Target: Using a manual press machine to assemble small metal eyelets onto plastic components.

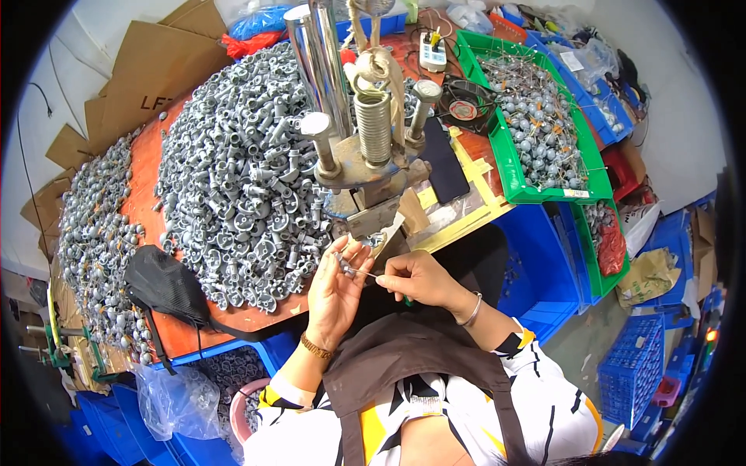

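The right hand (423, 278) had its thumb and forefinger pressed together, pinching one end of a thin wire (364, 272). The left hand (332, 293) was turned palm up, its fingers partly curled, with a small grey part (346, 267) lying against them; whether the thumb closed on it could not be told. The wire bridged the gap between the hands, its long axis running nearly sideways, dipping a little toward the right fingers. From those fingers the part lay to the left, at the wire's other end, with the left hand nearer to it. Whether the wire had entered the part was too small to tell.

Just beyond the left fingertips stood the press (373, 167), with a spring (373, 128) upright on it; its foot closed off the far side. To the left, the heap (241, 179) of grey parts came close to the left hand, near the front edge of the worktop (146, 182). The most room for moving lay toward the body, above the apron (412, 349), and to the right, over the blue bin (544, 314). Farther right, well apart from both hands, a green tray (503, 151) held wired grey pieces; a black bag (165, 281) lay on the left.
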Demonstrator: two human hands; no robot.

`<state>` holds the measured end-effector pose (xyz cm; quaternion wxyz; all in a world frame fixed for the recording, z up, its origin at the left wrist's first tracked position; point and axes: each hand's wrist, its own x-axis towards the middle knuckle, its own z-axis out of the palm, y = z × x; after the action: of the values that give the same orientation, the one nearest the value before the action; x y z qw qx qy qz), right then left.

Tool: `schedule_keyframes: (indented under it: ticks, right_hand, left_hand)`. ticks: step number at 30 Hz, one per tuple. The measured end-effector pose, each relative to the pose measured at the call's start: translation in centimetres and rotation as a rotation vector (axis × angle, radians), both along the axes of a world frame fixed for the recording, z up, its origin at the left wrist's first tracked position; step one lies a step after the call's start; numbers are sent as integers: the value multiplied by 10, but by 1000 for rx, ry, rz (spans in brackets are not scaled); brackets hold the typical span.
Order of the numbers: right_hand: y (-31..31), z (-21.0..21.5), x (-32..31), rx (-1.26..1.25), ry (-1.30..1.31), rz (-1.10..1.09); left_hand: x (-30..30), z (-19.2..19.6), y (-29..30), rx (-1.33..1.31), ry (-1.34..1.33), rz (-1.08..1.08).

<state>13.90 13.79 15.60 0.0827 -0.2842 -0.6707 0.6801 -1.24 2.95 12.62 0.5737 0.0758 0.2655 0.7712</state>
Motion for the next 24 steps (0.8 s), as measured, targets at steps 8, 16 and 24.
schedule_keyframes:
  ticks: [8,16,24]
  right_hand:
    - [-10,4,-1,90,-19,-48]
    - [-23,15,-1,487,220,-82]
    - [-24,10,1,559,133,-179]
  left_hand:
    - [7,0,4,36,43,56]
    - [13,7,6,116,-271,57]
    - [12,7,5,84,-261,111]
